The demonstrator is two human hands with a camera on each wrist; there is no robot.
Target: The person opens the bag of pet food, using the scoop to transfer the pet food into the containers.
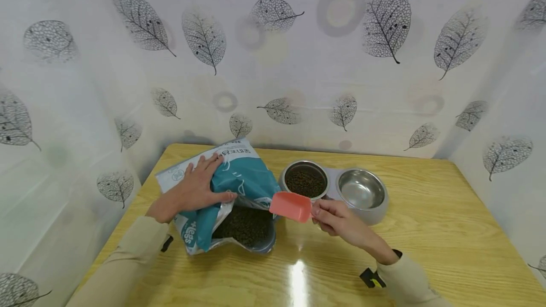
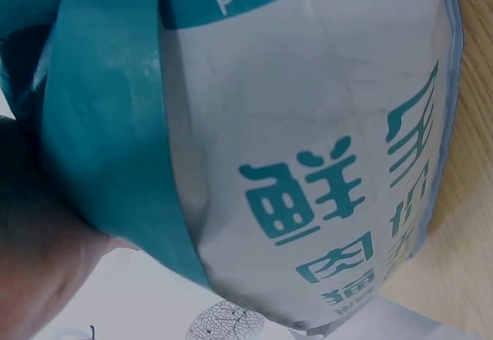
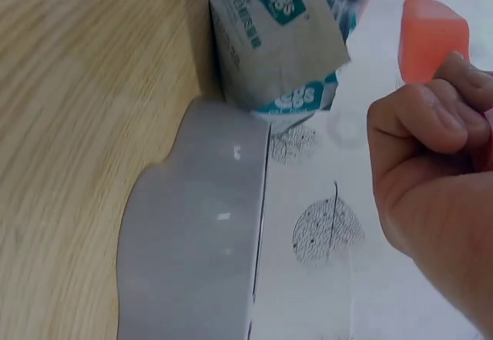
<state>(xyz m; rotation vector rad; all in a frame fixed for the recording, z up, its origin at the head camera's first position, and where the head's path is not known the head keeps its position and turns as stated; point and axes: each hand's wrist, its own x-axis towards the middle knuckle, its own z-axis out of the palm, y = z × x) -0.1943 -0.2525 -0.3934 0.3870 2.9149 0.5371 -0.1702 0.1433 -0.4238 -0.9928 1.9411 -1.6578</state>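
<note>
My left hand (image 1: pixel 194 188) lies with spread fingers on a teal and white pet food bag (image 1: pixel 245 174), which leans on its side. Dark brown kibble (image 1: pixel 245 225) shows in the bag's open mouth, facing me. In the left wrist view the printed bag (image 2: pixel 308 109) fills most of the picture. My right hand (image 1: pixel 343 221) grips the handle of a pink scoop (image 1: pixel 289 205), held between the bag and a grey double bowl stand. The scoop's visible inside is bare. From the right wrist, curled fingers (image 3: pixel 431 120) show around the handle below the scoop (image 3: pixel 433 35).
The grey double bowl stand (image 1: pixel 377 214) is on the wooden table (image 1: pixel 426 250), right of the bag. Its left metal bowl holds kibble (image 1: pixel 304 184); the right metal bowl (image 1: pixel 361 189) shows a shiny bottom. A leaf-patterned curtain (image 1: pixel 298 75) hangs behind and at both sides.
</note>
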